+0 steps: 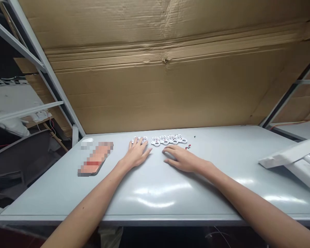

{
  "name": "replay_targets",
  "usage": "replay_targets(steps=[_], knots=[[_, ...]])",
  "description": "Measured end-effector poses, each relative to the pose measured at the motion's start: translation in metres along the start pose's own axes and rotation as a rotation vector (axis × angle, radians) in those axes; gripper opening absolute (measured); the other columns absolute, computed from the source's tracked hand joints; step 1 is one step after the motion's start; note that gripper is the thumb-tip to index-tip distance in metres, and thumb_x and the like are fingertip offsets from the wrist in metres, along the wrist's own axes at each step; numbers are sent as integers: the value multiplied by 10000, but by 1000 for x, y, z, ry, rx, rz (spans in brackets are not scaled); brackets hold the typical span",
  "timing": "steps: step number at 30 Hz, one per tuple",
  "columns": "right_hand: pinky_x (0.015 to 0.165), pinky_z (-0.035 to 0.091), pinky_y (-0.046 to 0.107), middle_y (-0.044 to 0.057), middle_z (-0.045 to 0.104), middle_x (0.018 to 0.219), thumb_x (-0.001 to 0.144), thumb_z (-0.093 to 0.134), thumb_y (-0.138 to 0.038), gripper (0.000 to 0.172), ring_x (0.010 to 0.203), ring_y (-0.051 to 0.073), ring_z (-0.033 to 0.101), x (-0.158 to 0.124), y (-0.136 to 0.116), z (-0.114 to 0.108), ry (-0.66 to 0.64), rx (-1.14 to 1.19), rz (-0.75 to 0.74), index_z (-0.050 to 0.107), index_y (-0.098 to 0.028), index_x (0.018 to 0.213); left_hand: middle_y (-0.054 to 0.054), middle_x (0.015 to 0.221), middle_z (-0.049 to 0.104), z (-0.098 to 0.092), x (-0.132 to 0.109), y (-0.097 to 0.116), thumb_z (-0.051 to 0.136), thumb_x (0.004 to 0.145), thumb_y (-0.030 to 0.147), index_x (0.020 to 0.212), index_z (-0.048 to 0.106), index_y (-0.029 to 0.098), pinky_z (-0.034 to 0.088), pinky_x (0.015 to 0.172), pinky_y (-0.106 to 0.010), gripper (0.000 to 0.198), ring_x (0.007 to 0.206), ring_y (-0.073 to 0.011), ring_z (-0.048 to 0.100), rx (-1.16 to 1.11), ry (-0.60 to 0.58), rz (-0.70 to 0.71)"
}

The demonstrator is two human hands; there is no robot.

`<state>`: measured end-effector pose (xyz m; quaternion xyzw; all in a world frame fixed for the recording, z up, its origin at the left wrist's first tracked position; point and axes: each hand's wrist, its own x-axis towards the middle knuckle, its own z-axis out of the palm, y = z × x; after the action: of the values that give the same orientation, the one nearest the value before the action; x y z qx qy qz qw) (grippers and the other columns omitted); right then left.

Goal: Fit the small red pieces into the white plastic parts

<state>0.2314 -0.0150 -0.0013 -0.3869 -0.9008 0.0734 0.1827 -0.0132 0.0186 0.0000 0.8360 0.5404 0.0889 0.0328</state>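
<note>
Several small white flat pieces with a ring-like loop and dark and red marks, one of them a white piece (155,141), lie in a row toward the back of the table. My left hand (136,151) rests with fingers spread over the leftmost pieces and partly hides them. Just in front of the row on the right, my right hand (181,158) hovers or rests near the tabletop, fingers apart and nothing between them. Beside it lie tiny red and black bits (188,147), too small to name.
A pixelated orange-red flat object (96,158) and a small white object (87,141) are on the left. White bar-like parts (294,155) jut in at right. Cardboard (165,93) walls the back of the grey table (155,186); metal frame posts (49,72) stand at the sides.
</note>
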Motion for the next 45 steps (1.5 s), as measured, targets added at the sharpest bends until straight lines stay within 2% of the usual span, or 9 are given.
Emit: replay_targets(steps=[8, 12, 16, 20, 23, 26, 29, 35, 45], knots=[[934, 473, 449, 124, 640, 1178, 963, 493, -379, 284, 1076, 281, 588, 2, 1, 0, 2, 34, -3, 634, -223, 1154, -76, 1615, 210, -4, -6, 21, 244, 1002, 593, 1524, 311, 222, 59, 1197, -537, 643, 1501, -311, 72, -38, -110, 215], [939, 473, 442, 121, 642, 1179, 965, 493, -369, 288, 1087, 275, 584, 2, 1, 0, -13, 35, 2, 625, -221, 1174, -78, 1592, 280, -7, -8, 25, 266, 1007, 576, 1510, 336, 213, 74, 1192, -551, 624, 1496, -310, 115, -46, -123, 248], [940, 478, 445, 120, 637, 1200, 966, 485, -364, 291, 1097, 278, 583, 1, 1, -3, -20, 36, 3, 620, -222, 1181, -86, 1444, 520, -12, -10, 27, 344, 1012, 503, 1393, 496, 210, 130, 1191, -526, 504, 1410, -299, 355, -28, 0, 294], [925, 491, 441, 130, 633, 1213, 966, 477, -375, 306, 1087, 283, 593, 1, 2, -4, -38, 18, 7, 617, -205, 1178, -59, 1144, 708, -17, -11, 28, 394, 1003, 371, 1215, 625, 212, 308, 1138, -447, 351, 1091, -237, 629, -77, 163, 320], [912, 497, 442, 124, 637, 1208, 963, 485, -374, 291, 1081, 283, 598, 1, 3, -3, -27, 22, -4, 619, -217, 1168, -99, 1217, 665, -15, -10, 26, 453, 972, 368, 1219, 617, 189, 418, 1056, -423, 347, 1155, -266, 589, -90, 247, 304], [902, 499, 458, 127, 646, 1198, 955, 501, -364, 291, 1065, 288, 604, 0, 3, -3, -7, 34, -3, 617, -220, 1179, -169, 1383, 534, -9, -8, 21, 534, 933, 442, 1243, 589, 144, 356, 1109, -481, 433, 1341, -337, 427, -10, 202, 292], [915, 494, 473, 138, 644, 1212, 946, 516, -374, 334, 1087, 301, 601, -1, 2, -3, 0, 32, 19, 600, -215, 1227, -175, 1398, 504, -4, -8, 19, 556, 922, 494, 1179, 609, 150, 302, 1141, -509, 433, 1403, -362, 330, 41, 127, 276], [947, 490, 446, 135, 619, 1237, 969, 473, -272, 290, 1128, 271, 586, 2, -2, -3, 78, 68, -30, 617, -208, 1211, -134, 1263, 582, -7, -12, 26, 567, 927, 450, 1143, 611, 180, 323, 1135, -469, 349, 1372, -332, 373, -10, 100, 344], [837, 531, 397, 123, 657, 1111, 915, 531, -170, 201, 996, 241, 635, 7, 1, 3, 153, 74, -172, 706, -199, 1010, -123, 1449, 467, -4, -17, 34, 564, 912, 521, 1409, 461, 236, 328, 1125, -509, 582, 1404, -354, 331, -84, 21, 379]])
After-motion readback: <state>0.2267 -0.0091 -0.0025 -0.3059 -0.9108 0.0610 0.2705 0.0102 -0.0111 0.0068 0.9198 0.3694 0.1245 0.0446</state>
